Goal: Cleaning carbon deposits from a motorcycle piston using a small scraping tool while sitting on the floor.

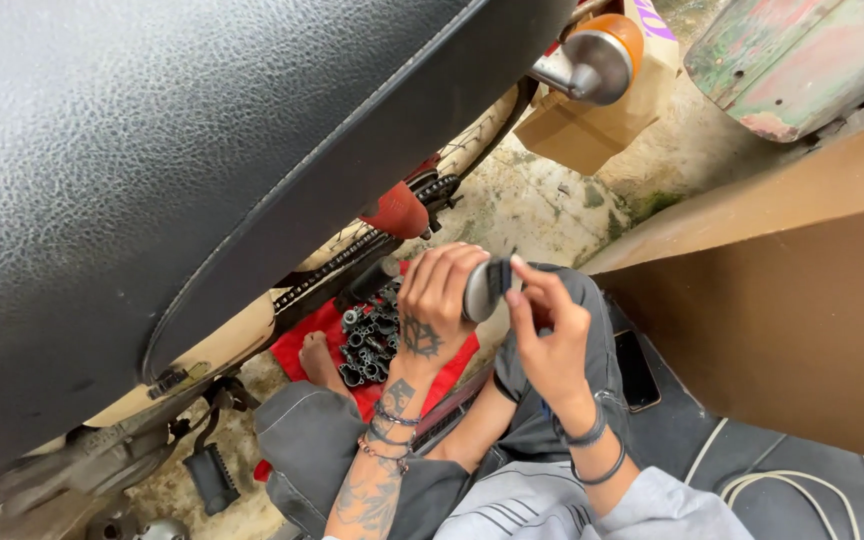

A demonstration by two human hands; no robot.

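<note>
Black textured motorcycle seat [182, 150] filled the upper left, closest to the lens. Below it, both hands met around a small rounded chrome part with a black band [484, 288], held up above the person's lap. Left hand [434, 300] was clenched around the part's left side; right hand [550, 335] pinched the black band between fingertips [518, 265]. Beneath the hands lay a red cloth [317, 335] carrying a cluster of dark sockets [370, 340], beside the drive chain [332, 262]. A brown cardboard sheet [782, 300] stood to the right, a dark phone [636, 370] at its foot.
</note>
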